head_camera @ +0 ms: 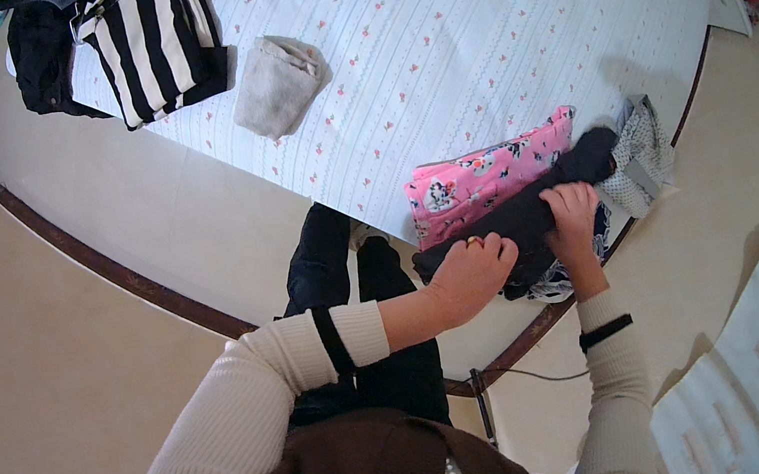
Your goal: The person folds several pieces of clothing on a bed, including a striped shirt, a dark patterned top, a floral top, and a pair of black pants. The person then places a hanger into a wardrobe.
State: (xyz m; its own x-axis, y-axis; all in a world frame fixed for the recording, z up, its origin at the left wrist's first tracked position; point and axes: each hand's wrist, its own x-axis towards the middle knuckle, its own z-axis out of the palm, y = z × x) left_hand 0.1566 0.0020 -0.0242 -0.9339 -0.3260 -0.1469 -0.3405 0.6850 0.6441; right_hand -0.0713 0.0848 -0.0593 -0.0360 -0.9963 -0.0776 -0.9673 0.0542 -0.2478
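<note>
A dark, folded garment (521,221) lies lengthwise across the near right corner of the table. My left hand (474,277) grips it near its left end, a ring on one finger. On its right part, the curled fingers of my right hand (572,214) pinch the cloth. Directly behind it is a folded pink garment (491,179) with a floral print, partly covered by the dark one. A grey and white patterned cloth (640,160) sits at the right end. Below my hands, a navy and white printed cloth (551,283) peeks out, mostly hidden.
A light tablecloth (425,61) with small flowers covers the table. On it lie a folded grey cloth (277,87), a black-and-white striped garment (152,48) and a black garment (44,60). To the right hangs a pale curtain (746,370). A thin cable (542,379) runs near the floor.
</note>
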